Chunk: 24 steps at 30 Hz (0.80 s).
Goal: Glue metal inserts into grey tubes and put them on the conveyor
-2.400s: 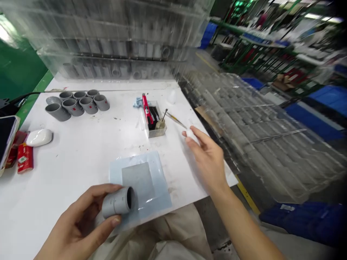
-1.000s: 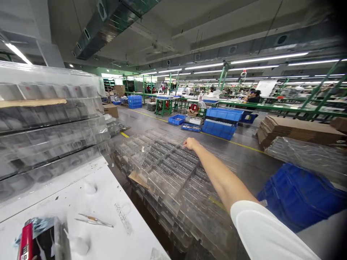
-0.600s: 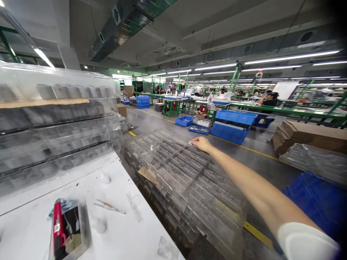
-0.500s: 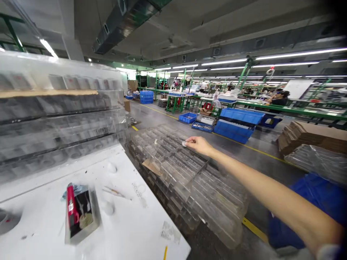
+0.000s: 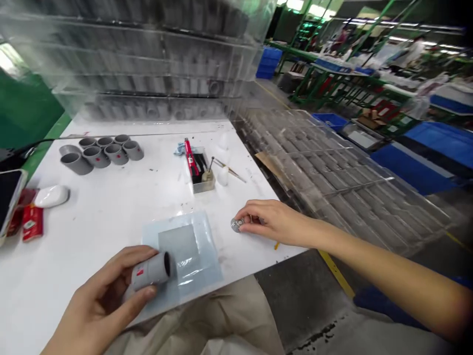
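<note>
My left hand [image 5: 107,291] grips a grey plastic pipe fitting [image 5: 150,272], tilted with its dark open end toward the right and a small red mark on its side. It is over the pale blue sheet [image 5: 210,266] at the table's front edge. Between the thumb and fingers of my right hand [image 5: 269,222] is a small round grey disc [image 5: 237,225], just above the white table. Several more grey fittings [image 5: 98,157] stand grouped at the back left.
A clear box [image 5: 203,186] with a red-handled cutter [image 5: 190,157] sits mid-table, beside thin brushes [image 5: 231,170]. Stacked clear trays [image 5: 332,167] lie right of the table. Bagged layers of fittings [image 5: 148,64] rise behind. A white mouse [image 5: 51,195] lies at left.
The view has swung left and down to the table. My right hand has come from over the clear trays to the table with the disc. My left hand and its fitting have come into view.
</note>
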Motion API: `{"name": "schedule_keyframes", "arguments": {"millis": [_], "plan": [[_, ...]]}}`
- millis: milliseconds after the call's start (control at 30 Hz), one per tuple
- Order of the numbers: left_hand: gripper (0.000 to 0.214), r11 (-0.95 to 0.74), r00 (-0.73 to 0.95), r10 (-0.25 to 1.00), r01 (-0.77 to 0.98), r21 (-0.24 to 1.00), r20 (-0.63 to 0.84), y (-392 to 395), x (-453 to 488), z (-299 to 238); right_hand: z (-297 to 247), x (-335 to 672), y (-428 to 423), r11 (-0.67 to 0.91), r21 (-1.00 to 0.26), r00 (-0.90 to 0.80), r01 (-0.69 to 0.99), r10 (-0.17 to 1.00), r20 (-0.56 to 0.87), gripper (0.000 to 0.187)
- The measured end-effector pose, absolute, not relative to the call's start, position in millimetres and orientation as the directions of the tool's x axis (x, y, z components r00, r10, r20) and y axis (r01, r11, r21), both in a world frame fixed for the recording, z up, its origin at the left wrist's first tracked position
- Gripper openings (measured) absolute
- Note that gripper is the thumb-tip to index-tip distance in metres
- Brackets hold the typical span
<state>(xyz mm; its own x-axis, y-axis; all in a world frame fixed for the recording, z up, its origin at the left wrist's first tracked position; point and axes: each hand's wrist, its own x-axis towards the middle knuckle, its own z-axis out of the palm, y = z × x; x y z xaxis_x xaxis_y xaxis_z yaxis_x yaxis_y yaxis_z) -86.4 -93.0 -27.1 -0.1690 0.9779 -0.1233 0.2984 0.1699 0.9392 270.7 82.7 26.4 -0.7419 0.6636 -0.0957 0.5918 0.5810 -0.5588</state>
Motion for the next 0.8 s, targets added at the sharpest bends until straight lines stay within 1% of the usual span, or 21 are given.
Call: {"name": "schedule_keyframes", "arguments": {"millis": [133,233,367,433,467,533,633,700,733,800], "plan": [[0.042,0.258,-0.169,0.958,0.157,0.953,-0.231,-89,-77,-15,33,260,83,0.607,-0.480,-0.743,0.633,0.650,-0.157,0.027],[0.040,0.272,-0.173,0.951,0.080,0.959,-0.255,-89,-77,-11,37,258,81,0.644,-0.401,-0.743,0.651,0.648,-0.167,0.027],[0.031,0.252,-0.173,0.956,0.073,0.965,-0.237,-88,-79,-10,37,256,75,0.690,-0.331,-0.752,0.644,0.652,-0.102,0.023],[0.028,0.227,-0.150,0.965,0.056,0.972,-0.216,-87,-80,-11,36,253,67,0.701,-0.333,-0.753,0.631,0.657,-0.045,0.019],[0.026,0.207,-0.138,0.970,0.045,0.977,-0.199,-87,-81,-13,34,250,61,0.696,-0.361,-0.749,0.621,0.663,-0.010,0.017],[0.026,0.158,-0.102,0.983,0.040,0.987,-0.153,-86,-84,-18,29,240,45,0.648,-0.485,-0.718,0.587,0.694,0.058,0.015],[0.034,0.074,-0.030,0.997,0.075,0.994,-0.072,-85,-89,-28,15,216,17,0.492,-0.732,-0.616,0.470,0.777,0.127,0.016],[0.038,0.049,-0.005,0.999,0.121,0.991,-0.049,-85,-91,-31,4,196,0,0.371,-0.860,-0.532,0.350,0.834,0.144,0.018],[0.039,0.046,-0.002,0.999,0.145,0.988,-0.046,-85,-92,-31,-2,187,-7,0.314,-0.905,-0.492,0.288,0.859,0.142,0.018],[0.039,0.039,0.007,0.999,0.185,0.982,-0.041,-85,-92,-30,-9,170,-16,0.228,-0.955,-0.429,0.191,0.894,0.128,0.017]]}}
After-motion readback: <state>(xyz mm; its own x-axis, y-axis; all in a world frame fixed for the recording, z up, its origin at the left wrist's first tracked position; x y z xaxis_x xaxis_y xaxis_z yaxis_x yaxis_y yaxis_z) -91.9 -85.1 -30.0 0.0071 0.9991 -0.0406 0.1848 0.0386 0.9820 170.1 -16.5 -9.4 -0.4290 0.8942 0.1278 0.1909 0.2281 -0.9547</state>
